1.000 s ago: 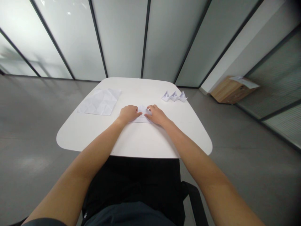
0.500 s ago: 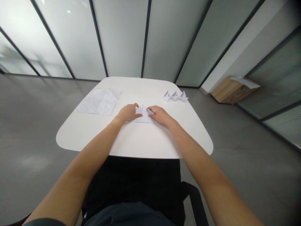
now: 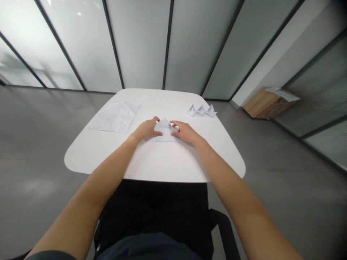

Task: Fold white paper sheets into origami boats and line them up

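A white sheet of paper (image 3: 166, 134), folded to a peak at its far side with a straight strip along its near edge, lies in the middle of the table. My left hand (image 3: 148, 129) grips its left side, thumb on top and fingers behind the slanted edge. On the other side, my right hand (image 3: 184, 131) has its thumb and fingers curved around the right slant of the paper. The palms cover both lower corners of the sheet.
Three small folded paper boats (image 3: 201, 111) stand in a row at the table's back right. Creased paper sheets (image 3: 115, 117) lie at the left. The white table (image 3: 168, 164) has rounded corners. A wooden cabinet (image 3: 268, 104) stands beyond, on the right.
My left hand has shifted slightly left, and more of the paper's peak shows between the hands. My right hand has hardly moved.
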Demonstrator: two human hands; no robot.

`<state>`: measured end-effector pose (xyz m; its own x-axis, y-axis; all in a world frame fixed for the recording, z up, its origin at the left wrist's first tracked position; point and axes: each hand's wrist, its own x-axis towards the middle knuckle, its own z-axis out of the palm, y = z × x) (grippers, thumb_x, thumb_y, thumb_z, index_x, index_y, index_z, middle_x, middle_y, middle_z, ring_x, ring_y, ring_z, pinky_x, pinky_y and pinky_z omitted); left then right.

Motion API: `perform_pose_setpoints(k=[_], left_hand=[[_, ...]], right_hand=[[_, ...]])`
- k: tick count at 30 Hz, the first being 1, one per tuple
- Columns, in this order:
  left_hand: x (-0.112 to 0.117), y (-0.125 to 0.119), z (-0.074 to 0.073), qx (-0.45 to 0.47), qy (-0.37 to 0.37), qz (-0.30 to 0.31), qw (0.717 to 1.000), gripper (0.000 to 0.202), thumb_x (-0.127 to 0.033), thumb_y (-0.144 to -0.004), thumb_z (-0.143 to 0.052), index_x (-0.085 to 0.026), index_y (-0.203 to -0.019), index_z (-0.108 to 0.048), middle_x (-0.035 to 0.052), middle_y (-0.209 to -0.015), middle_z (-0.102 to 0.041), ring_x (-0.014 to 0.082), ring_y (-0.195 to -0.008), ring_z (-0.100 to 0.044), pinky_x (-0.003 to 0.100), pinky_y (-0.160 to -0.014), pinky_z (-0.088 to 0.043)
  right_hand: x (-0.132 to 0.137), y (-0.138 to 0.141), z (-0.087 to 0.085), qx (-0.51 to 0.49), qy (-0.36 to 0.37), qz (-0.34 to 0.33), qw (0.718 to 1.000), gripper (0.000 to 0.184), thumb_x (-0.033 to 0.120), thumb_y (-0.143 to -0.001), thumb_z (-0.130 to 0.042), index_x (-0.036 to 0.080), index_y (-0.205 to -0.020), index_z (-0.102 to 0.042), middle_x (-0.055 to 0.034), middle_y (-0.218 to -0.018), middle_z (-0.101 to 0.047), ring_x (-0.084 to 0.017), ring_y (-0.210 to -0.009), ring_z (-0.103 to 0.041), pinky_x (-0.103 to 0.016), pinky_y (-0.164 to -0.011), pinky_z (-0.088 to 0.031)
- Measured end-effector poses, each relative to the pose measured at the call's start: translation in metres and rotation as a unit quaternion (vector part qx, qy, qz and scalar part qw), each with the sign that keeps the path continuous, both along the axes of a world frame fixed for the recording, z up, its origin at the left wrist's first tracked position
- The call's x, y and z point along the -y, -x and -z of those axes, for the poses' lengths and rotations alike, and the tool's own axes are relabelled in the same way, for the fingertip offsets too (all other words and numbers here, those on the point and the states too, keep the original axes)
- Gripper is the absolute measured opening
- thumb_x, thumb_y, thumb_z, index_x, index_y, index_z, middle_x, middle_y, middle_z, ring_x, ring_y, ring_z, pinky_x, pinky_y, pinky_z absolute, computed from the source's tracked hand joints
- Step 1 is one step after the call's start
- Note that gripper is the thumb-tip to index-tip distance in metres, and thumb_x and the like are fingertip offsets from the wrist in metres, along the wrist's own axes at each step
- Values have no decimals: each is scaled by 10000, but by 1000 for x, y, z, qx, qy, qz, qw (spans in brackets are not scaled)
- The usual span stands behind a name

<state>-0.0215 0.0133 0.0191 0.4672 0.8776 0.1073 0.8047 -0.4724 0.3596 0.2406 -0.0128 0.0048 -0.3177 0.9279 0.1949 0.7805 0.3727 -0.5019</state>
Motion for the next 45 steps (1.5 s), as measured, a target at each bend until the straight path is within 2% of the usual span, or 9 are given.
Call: perform_pose_setpoints(k=[6,9,13,17,24,30,36,40,45], left_hand=[[-9,7,1,31,16,27,999,771,-415,-769,-923,-267,-1435,-566,90,-1210,-780,301,-1096,-751,346,-940,-545],[-12,9,2,54,9,35,998,758,-383,-752,-916,-272,-1428,-592,79,-1210,-780,283,-1080,-745,335,-936,-543],[-15,11,1,69,1,51,996,555,-403,-778,-855,-240,-1282,-688,56,-1128,-793,256,-998,-726,312,-884,-532],[-19,17,2,43,-11,71,996,347,-444,-796,-800,-205,-1043,-758,51,-1017,-793,250,-924,-699,305,-836,-512],[-27,27,6,53,-5,89,995,264,-354,-833,-723,-219,-1048,-796,46,-1049,-794,251,-982,-712,321,-909,-524],[-20,25,-3,126,-65,101,985,319,-170,-887,-606,-220,-1127,-810,66,-1131,-780,214,-1037,-712,324,-994,-550],[-10,21,-10,168,-132,111,971,417,-20,-816,-562,-206,-1072,-832,69,-1130,-773,208,-1054,-718,329,-1033,-558],[-16,21,-2,107,-124,130,978,483,2,-820,-553,-233,-1125,-844,51,-1135,-778,197,-1041,-729,319,-1026,-564],[-26,19,13,-21,-92,182,979,604,6,-817,-569,-298,-1278,-813,45,-1222,-771,211,-1137,-709,336,-1095,-523]], right_hand=[[1,-11,0,35,10,31,999,688,297,-847,-883,238,-1489,-643,-71,-1165,-795,-250,-1035,-728,-377,-978,-545],[0,-12,2,50,-11,21,998,556,319,-833,-887,201,-1352,-727,-102,-1174,-779,-252,-1052,-715,-371,-983,-536],[0,-10,1,18,-7,2,1000,293,271,-849,-835,186,-1118,-757,-70,-1122,-781,-225,-1023,-703,-335,-959,-523],[2,-11,0,-27,10,32,999,266,243,-845,-802,216,-1095,-714,-28,-1077,-789,-216,-993,-701,-325,-919,-522],[1,-15,-3,-20,-52,-14,998,176,154,-879,-655,196,-1029,-736,-57,-1085,-785,-234,-1028,-692,-345,-965,-504],[3,-13,-9,-40,-134,-2,990,194,144,-902,-587,196,-984,-755,-89,-1029,-746,-255,-1001,-662,-383,-976,-508],[1,-11,-9,-35,-176,15,984,280,35,-805,-579,208,-932,-759,-94,-1017,-736,-286,-1049,-633,-427,-1009,-495],[-5,-13,-1,-21,-176,-17,984,243,21,-757,-606,208,-848,-733,-86,-971,-724,-279,-1003,-634,-413,-972,-492],[-8,-14,5,56,-128,-41,989,227,25,-763,-627,187,-882,-733,-97,-1002,-741,-278,-1015,-636,-389,-957,-467]])
